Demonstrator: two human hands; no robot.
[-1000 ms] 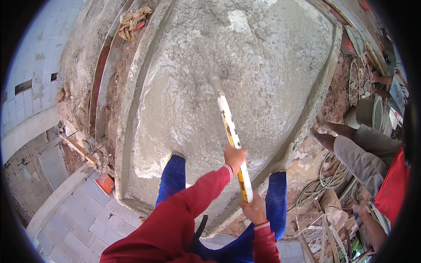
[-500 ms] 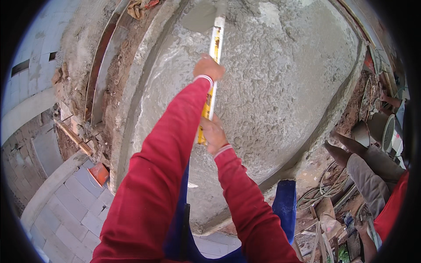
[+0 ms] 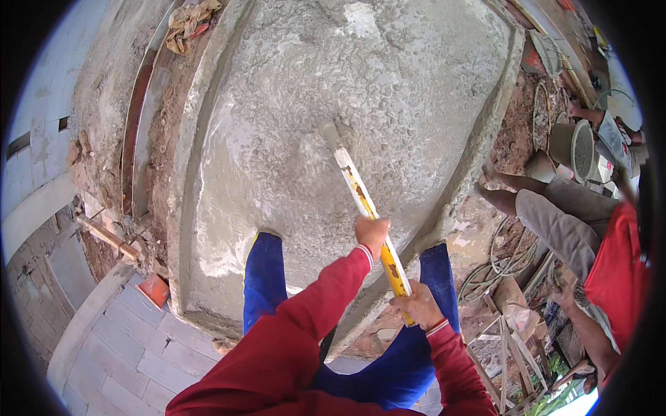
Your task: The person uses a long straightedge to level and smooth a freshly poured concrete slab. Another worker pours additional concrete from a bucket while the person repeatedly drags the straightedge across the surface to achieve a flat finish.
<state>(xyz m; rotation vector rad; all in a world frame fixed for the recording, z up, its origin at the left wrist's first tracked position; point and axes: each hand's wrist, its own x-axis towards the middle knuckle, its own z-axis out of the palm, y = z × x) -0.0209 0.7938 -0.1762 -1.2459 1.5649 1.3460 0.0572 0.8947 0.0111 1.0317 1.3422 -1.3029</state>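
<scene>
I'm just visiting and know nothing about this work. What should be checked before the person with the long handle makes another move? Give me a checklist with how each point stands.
1. Left hand gripping the handle: ok, closed around it.
2. Right hand gripping too: ok, closed nearer the handle's lower end.
3. Tool's far end sound: cannot tell, hidden in the wet grey mix.
4. Footing: cannot tell, feet hidden below the blue trousers.
5. Hand protection: not ok, both hands are bare.
6. Bucket out of the way: ok, outside the basin's right rim.
</scene>
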